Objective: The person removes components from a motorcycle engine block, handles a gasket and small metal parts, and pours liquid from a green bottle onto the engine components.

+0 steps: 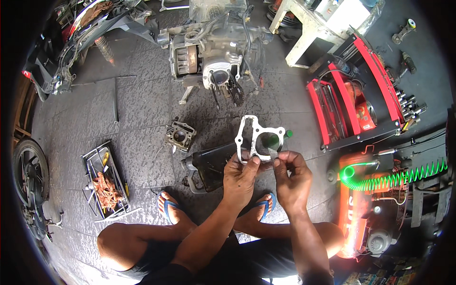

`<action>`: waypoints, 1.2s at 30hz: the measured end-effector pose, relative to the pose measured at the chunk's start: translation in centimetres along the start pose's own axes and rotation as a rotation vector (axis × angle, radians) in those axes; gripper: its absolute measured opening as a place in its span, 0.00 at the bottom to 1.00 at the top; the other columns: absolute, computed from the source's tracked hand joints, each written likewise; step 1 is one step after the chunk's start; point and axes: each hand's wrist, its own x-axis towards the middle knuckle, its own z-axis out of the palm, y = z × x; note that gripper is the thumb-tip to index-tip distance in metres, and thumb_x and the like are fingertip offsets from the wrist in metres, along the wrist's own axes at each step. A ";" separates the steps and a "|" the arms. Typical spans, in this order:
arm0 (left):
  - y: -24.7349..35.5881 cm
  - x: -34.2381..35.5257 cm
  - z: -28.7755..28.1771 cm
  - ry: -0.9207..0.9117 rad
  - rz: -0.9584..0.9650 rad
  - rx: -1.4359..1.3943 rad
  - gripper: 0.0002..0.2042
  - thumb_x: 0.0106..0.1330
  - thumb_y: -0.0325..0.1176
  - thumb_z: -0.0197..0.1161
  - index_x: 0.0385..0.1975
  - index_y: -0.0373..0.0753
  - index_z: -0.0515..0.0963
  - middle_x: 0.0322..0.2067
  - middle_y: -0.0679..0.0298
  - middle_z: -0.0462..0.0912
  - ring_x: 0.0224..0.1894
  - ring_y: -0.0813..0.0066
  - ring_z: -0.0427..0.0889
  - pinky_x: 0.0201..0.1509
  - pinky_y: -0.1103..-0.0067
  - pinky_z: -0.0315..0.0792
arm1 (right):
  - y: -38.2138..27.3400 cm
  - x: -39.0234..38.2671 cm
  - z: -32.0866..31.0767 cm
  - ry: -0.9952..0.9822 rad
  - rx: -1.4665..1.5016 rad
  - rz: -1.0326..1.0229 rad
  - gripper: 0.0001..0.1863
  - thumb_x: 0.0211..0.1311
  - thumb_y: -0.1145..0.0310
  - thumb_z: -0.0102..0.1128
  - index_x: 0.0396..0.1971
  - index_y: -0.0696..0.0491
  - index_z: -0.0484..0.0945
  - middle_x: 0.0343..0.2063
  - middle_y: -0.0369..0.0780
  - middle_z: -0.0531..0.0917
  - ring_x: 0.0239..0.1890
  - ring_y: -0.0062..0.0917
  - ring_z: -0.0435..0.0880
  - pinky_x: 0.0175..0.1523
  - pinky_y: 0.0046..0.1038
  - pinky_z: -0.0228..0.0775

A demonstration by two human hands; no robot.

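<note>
My left hand [240,178] pinches the lower edge of a flat, whitish metal gasket [259,130], held upright with two large openings and small bolt holes. My right hand [292,173] is closed on a small, thin grey piece [272,153], perhaps a blade, at the gasket's lower right; its exact shape is unclear. Behind both hands a black pan-like container [209,168] with a green-capped bottle lies on the floor. A metal cylinder head [179,136] rests to its left.
An engine [209,52] stands ahead. A red tool trolley [354,95] is at right, above a red compressor [356,209] with a green coiled hose. A tray [107,185] with rags and tools lies left, near a wheel [31,168] and motorcycle panels [104,26].
</note>
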 end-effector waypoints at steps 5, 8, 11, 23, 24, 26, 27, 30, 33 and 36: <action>-0.3 -0.4 0.7 0.008 0.014 -0.045 0.03 0.70 0.28 0.60 0.39 0.37 0.74 0.41 0.61 0.82 0.47 0.70 0.82 0.54 0.68 0.80 | 0.1 -0.5 0.5 -0.008 0.006 0.026 0.04 0.60 0.79 0.62 0.34 0.60 0.79 0.31 0.38 0.84 0.33 0.17 0.79 0.41 0.21 0.72; -1.0 -0.6 0.1 0.031 -0.035 -0.014 0.03 0.70 0.28 0.60 0.39 0.37 0.74 0.40 0.61 0.82 0.46 0.70 0.82 0.54 0.69 0.79 | -0.4 -1.1 0.9 0.006 0.035 0.036 0.04 0.60 0.79 0.62 0.34 0.59 0.79 0.33 0.40 0.84 0.35 0.19 0.80 0.42 0.22 0.72; 0.5 -0.8 2.2 0.065 -0.009 -0.074 0.04 0.71 0.29 0.60 0.38 0.38 0.74 0.38 0.62 0.82 0.45 0.71 0.82 0.54 0.71 0.78 | -0.8 -0.1 1.0 0.071 0.076 0.172 0.05 0.59 0.78 0.63 0.35 0.59 0.79 0.34 0.41 0.84 0.34 0.19 0.80 0.42 0.23 0.72; -1.1 -1.7 1.7 0.129 -0.042 -0.003 0.11 0.71 0.35 0.61 0.41 0.32 0.79 0.39 0.61 0.83 0.43 0.74 0.82 0.53 0.76 0.77 | 0.1 -1.6 1.4 -0.017 -0.067 -0.126 0.04 0.65 0.77 0.61 0.37 0.59 0.76 0.27 0.32 0.79 0.28 0.11 0.73 0.33 0.16 0.66; -0.6 -1.7 2.3 0.141 -0.021 -0.020 0.10 0.71 0.35 0.61 0.40 0.33 0.79 0.38 0.62 0.84 0.43 0.75 0.82 0.53 0.76 0.77 | -0.2 -1.3 1.4 0.005 -0.029 -0.041 0.05 0.64 0.77 0.61 0.37 0.59 0.76 0.28 0.33 0.79 0.30 0.12 0.74 0.36 0.17 0.67; -0.2 -1.8 2.1 0.161 0.002 -0.013 0.10 0.71 0.35 0.62 0.40 0.33 0.80 0.38 0.62 0.84 0.43 0.76 0.82 0.53 0.76 0.77 | -0.9 -0.3 1.2 0.047 0.043 0.130 0.06 0.63 0.79 0.62 0.38 0.59 0.76 0.30 0.33 0.80 0.33 0.14 0.75 0.40 0.18 0.69; -0.5 -1.8 2.2 0.154 -0.007 0.002 0.10 0.70 0.34 0.62 0.41 0.32 0.80 0.38 0.61 0.84 0.43 0.76 0.82 0.53 0.76 0.77 | -0.9 -0.2 0.9 0.036 0.061 0.092 0.05 0.63 0.79 0.61 0.38 0.59 0.76 0.30 0.33 0.80 0.33 0.13 0.76 0.40 0.18 0.69; -0.6 -2.0 1.8 0.134 -0.064 0.025 0.11 0.71 0.33 0.61 0.43 0.31 0.79 0.41 0.59 0.84 0.45 0.73 0.82 0.56 0.75 0.77 | -0.2 -1.5 1.5 -0.026 -0.073 -0.150 0.03 0.65 0.78 0.59 0.37 0.59 0.76 0.28 0.33 0.79 0.29 0.12 0.73 0.34 0.16 0.67; -0.7 -1.7 1.6 0.099 0.041 -0.023 0.11 0.71 0.32 0.60 0.44 0.30 0.79 0.42 0.59 0.83 0.45 0.72 0.82 0.57 0.73 0.76 | -0.3 0.0 0.7 0.073 0.086 0.105 0.05 0.61 0.75 0.62 0.35 0.60 0.78 0.29 0.38 0.83 0.31 0.18 0.78 0.40 0.23 0.72; -0.9 -1.5 1.5 0.066 0.026 -0.047 0.11 0.71 0.32 0.60 0.44 0.29 0.78 0.42 0.58 0.83 0.46 0.71 0.82 0.58 0.71 0.77 | -0.4 -0.3 0.5 0.063 0.091 0.103 0.05 0.60 0.76 0.63 0.35 0.59 0.78 0.29 0.38 0.83 0.32 0.19 0.78 0.40 0.23 0.72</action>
